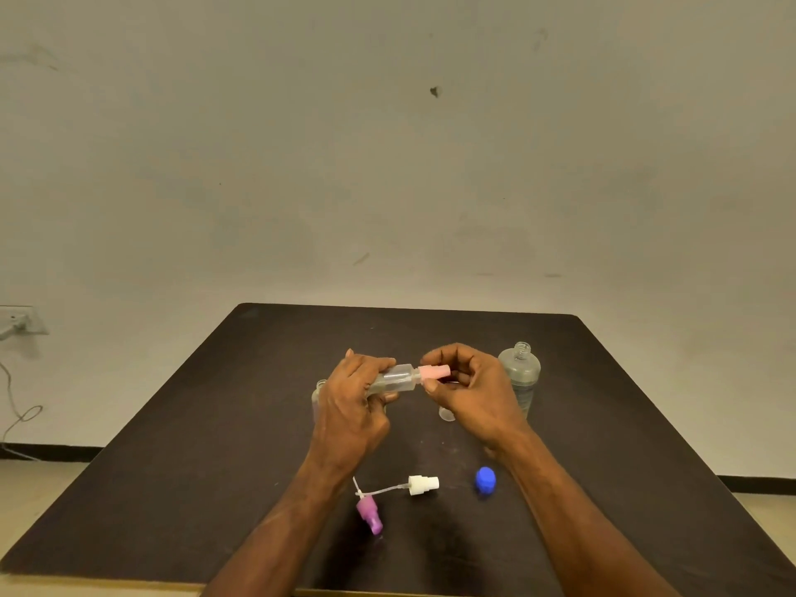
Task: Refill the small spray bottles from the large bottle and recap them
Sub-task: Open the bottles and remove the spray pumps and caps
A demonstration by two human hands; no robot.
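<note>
The left hand (353, 402) grips a small clear spray bottle (394, 380) above the tabletop (624, 424), with fingers curled round the body, and the bottle lies almost horizontal w/ its neck to the right. The right hand (467, 387) pinches the pink spray head (434, 372) at that neck between thumb and fingertips. I think the step is screwing the head on or off, but the view does not tell which direction.

To do it well: keep the bottle steady in the left hand, better upright than tilted, so liquid does not run out at the neck. Turn only the pink head w/ the right fingers, straight on the thread, not crooked.

The large bottle (520, 377) stands open just behind the right hand, its blue cap (485, 480) lying nearer on the tabletop. Another small bottle (318, 394) is partly hidden behind the left hand. A white spray head (423, 485) w/ tube and a purple spray head (369, 515) lie near the front, approx. between the forearms, so more bottles probably wait for recapping.
</note>
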